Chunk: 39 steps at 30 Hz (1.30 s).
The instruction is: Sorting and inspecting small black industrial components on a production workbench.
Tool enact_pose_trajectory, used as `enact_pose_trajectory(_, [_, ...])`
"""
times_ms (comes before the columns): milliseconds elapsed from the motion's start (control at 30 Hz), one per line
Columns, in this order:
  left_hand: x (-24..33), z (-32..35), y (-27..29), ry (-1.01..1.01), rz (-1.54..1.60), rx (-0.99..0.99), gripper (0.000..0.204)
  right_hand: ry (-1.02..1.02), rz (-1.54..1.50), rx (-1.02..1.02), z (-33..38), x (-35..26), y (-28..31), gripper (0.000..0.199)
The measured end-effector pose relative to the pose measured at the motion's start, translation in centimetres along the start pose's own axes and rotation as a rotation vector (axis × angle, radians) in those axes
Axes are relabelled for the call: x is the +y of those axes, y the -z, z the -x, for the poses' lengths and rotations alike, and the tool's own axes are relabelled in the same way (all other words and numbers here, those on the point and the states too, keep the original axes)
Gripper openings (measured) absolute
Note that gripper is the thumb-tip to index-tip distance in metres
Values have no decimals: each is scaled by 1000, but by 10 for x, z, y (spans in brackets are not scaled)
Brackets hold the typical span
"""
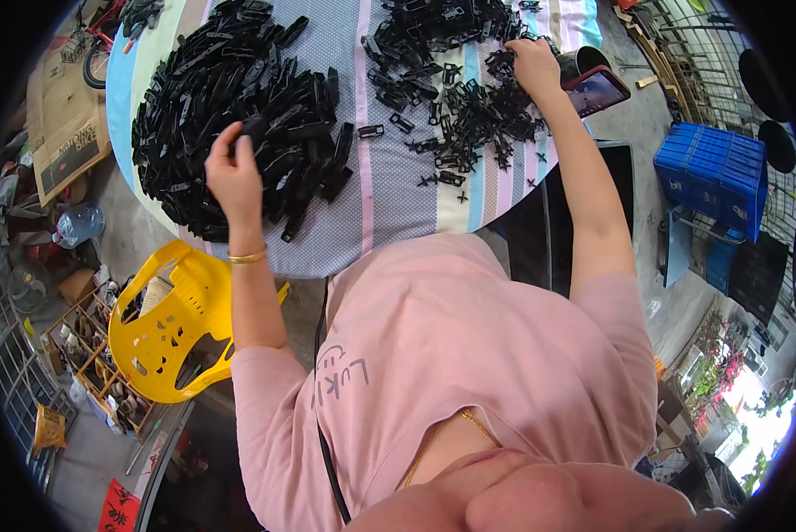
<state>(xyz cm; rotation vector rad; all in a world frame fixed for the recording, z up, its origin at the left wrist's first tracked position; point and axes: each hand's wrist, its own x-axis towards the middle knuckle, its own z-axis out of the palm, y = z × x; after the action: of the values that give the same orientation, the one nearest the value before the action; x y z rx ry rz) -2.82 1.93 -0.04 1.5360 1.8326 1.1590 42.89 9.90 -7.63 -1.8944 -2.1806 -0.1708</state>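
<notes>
A round table (389,191) with a striped cloth carries two heaps of black plastic parts. My left hand (234,168) is closed around one long black piece (254,127) at the near edge of the big pile of long black pieces (230,97). My right hand (533,64) reaches far across and rests with curled fingers on the heap of small black clips (469,97); what its fingers pinch is hidden. A gold bangle circles my left wrist.
A phone (597,89) lies beside a dark cup (584,60) at the table's right rim. A yellow plastic chair (172,324) stands lower left. Blue crates (713,177) sit on the right. Cardboard (61,124) and a water bottle (77,224) lie on the floor left.
</notes>
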Motion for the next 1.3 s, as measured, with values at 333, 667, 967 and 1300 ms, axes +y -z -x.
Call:
enact_pose_trajectory(333, [26,13,-31,-202,65,38,22,123,144,-26,-12,-3,23,18])
enact_pose_trajectory(667, [19,78,-104,923,1127,-698,37,-199,-1290,-455,60,-188,39,35])
enact_pose_trajectory(967, [0,86,-76,768,741,-512,32,225,-458,-50,63,-186,0,30])
enact_pose_trajectory(1300, [22,94,-80,517,548,-609,28,-309,-1594,-570,80,-197,67,21])
